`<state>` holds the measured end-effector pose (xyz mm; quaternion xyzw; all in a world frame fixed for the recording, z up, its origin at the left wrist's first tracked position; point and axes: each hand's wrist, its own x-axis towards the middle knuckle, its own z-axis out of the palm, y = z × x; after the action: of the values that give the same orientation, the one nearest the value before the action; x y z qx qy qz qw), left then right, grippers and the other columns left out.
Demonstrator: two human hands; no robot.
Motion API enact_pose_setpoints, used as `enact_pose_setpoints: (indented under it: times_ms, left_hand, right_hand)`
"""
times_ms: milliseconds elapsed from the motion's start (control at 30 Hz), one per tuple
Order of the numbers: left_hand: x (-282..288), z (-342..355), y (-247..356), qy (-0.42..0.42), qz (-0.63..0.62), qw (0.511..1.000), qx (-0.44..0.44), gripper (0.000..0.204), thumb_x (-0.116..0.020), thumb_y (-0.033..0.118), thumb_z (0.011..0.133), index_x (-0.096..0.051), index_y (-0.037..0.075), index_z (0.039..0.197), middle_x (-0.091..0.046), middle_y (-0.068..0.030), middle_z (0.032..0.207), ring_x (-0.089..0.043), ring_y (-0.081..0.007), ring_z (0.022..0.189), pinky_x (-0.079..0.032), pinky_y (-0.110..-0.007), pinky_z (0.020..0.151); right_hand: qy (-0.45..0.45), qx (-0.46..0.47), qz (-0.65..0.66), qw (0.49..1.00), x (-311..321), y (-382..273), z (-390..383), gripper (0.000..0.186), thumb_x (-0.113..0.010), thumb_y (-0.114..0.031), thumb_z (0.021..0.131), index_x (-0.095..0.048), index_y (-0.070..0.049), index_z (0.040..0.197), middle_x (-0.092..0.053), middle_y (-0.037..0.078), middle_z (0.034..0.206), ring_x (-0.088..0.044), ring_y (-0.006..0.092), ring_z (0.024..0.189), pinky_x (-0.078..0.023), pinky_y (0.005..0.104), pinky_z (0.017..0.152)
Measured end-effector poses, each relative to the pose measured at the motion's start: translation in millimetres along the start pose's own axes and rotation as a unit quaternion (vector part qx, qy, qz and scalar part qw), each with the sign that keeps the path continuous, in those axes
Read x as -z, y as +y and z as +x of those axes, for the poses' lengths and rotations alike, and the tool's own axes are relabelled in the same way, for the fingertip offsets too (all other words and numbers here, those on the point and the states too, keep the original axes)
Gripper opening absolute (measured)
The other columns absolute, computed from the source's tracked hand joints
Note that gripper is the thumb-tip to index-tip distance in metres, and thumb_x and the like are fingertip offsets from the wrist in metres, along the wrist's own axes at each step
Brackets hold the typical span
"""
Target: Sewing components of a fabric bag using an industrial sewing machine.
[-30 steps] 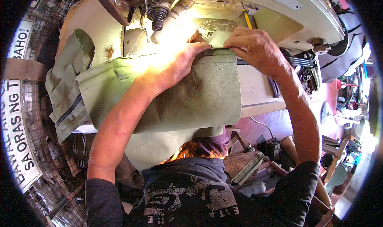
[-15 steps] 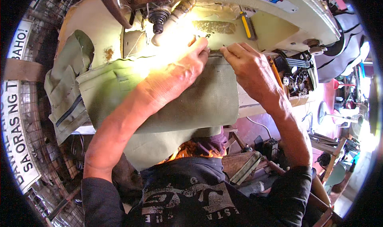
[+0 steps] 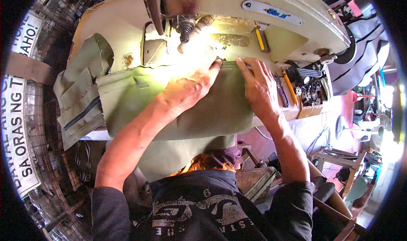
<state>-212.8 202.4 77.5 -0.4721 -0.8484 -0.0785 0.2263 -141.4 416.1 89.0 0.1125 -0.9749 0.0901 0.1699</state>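
Olive cloth [image 3: 131, 103] lies on the pale surface [image 3: 104, 25], the left hand [image 3: 186, 90] at its far edge, its grip too glare-washed to tell, the right hand [image 3: 259, 88] spread unclenched on its right corner, near boxed bobbins [image 3: 311, 89].

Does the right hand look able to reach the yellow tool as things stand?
Probably yes: the yellow tool lies just beyond the right hand, with bare machine bed between, though it would have to leave the green cloth.

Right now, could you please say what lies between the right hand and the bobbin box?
In the head view, a slim dark tool and an orange pencil-like stick lie between them.
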Motion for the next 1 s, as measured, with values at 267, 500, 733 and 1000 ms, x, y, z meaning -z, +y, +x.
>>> enact_pose_setpoints:
  times_ms: [267,500,733,1000]
  left_hand:
    - [-0.6,3.0,5.2,0.002,0.107,0.994,-0.019,0.018,-0.055,0.022,0.086,-0.062,0.009,0.096,-0.058,-0.0076,0.096,-0.060,-0.0233,0.097,-0.055,-0.034,0.079]
    - [-7.0,-4.2,-1.1,0.085,-0.091,0.992,0.011,0.018,-0.061,0.012,0.085,-0.062,0.005,0.101,-0.060,-0.0107,0.101,-0.063,-0.0281,0.095,-0.054,-0.037,0.081]
    - [8.9,-11.4,-1.5,0.079,-0.017,0.990,0.115,0.032,-0.065,0.018,0.091,-0.061,0.004,0.120,-0.063,-0.0171,0.108,-0.062,-0.0349,0.095,-0.052,-0.044,0.086]
    - [20.6,-17.9,-29.3,0.030,-0.095,0.989,0.105,0.014,-0.062,0.005,0.078,-0.061,0.000,0.091,-0.061,-0.0162,0.080,-0.062,-0.0311,0.080,-0.048,-0.045,0.074]
  right_hand:
    - [-0.056,-0.008,-0.008,0.998,12.0,-7.0,-0.2,0.049,-0.056,-0.004,0.084,-0.059,-0.002,0.132,-0.059,0.013,0.125,-0.055,0.0320,0.120,-0.045,0.0442,0.100]
    - [0.028,-0.050,0.001,0.998,-1.3,-24.0,-7.8,0.037,-0.059,-0.017,0.096,-0.060,-0.001,0.130,-0.058,0.015,0.132,-0.053,0.0327,0.123,-0.041,0.0457,0.104]
    - [0.043,-0.059,-0.009,0.997,-9.4,-21.6,-13.3,0.038,-0.057,-0.023,0.099,-0.060,-0.002,0.130,-0.057,0.015,0.133,-0.053,0.0337,0.124,-0.041,0.0466,0.104]
    - [0.037,0.027,0.119,0.992,19.2,-3.3,21.7,0.032,-0.063,-0.014,0.095,-0.063,-0.003,0.126,-0.066,0.018,0.122,-0.061,0.0366,0.113,-0.048,0.0440,0.098]
